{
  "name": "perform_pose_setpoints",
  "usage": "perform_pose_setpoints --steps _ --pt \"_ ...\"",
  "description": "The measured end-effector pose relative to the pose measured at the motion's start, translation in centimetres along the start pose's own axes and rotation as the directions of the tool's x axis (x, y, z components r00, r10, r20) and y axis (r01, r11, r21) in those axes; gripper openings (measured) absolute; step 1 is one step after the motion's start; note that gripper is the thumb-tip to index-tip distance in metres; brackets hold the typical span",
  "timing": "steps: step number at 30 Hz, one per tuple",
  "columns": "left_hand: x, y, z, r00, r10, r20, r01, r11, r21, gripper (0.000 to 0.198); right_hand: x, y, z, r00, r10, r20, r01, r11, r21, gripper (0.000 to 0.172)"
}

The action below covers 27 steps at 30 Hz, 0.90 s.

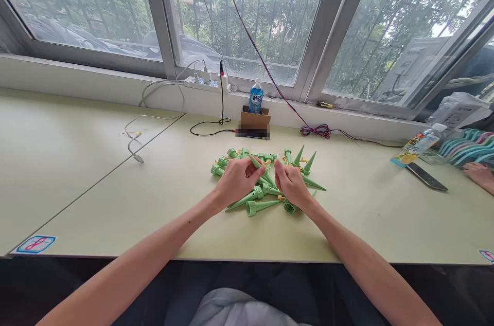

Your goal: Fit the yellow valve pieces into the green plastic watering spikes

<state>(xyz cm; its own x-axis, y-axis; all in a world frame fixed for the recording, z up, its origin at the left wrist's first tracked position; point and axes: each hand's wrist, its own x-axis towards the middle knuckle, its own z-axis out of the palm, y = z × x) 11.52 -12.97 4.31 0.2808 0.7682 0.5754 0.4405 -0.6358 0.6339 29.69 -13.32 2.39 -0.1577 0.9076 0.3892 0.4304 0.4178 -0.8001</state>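
Observation:
Several green plastic spikes with ribbed caps (262,206) lie in a loose pile on the pale table (154,218), some with small yellow parts. Over the left of the pile, my left hand (238,178) pinches a green spike (256,162) between thumb and fingers, a small yellow part beside its fingertips. My right hand (292,182) is close by on the right, its fingers closed together near that yellow part. Whatever its fingertips hold is hidden or too small to name. A few spikes stand upright just behind my right hand.
Behind the pile are a small cardboard box (255,118), a blue bottle (256,96) and cables (316,130). To the right lie a tilted bottle (419,146), a dark phone (426,177) and teal hangers (469,147). Another person's hand (479,174) rests at the right edge.

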Motion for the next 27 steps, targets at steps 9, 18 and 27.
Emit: perform_pose_setpoints --steps 9,18,27 --pt "0.6 -0.7 -0.3 0.971 -0.215 0.103 0.216 0.976 -0.004 0.05 0.0 -0.1 0.0 1.0 -0.007 0.018 0.008 1.0 -0.02 0.065" --pt "0.6 -1.5 -0.1 0.911 -0.329 0.247 0.334 0.942 0.023 0.049 -0.1 -0.2 0.1 0.998 -0.029 0.063 0.03 0.999 -0.021 0.063" --pt "0.2 -1.4 -0.4 0.827 -0.503 0.252 0.493 0.864 0.105 0.04 -0.3 -0.5 0.0 0.993 -0.051 0.107 0.054 0.998 -0.019 0.061"
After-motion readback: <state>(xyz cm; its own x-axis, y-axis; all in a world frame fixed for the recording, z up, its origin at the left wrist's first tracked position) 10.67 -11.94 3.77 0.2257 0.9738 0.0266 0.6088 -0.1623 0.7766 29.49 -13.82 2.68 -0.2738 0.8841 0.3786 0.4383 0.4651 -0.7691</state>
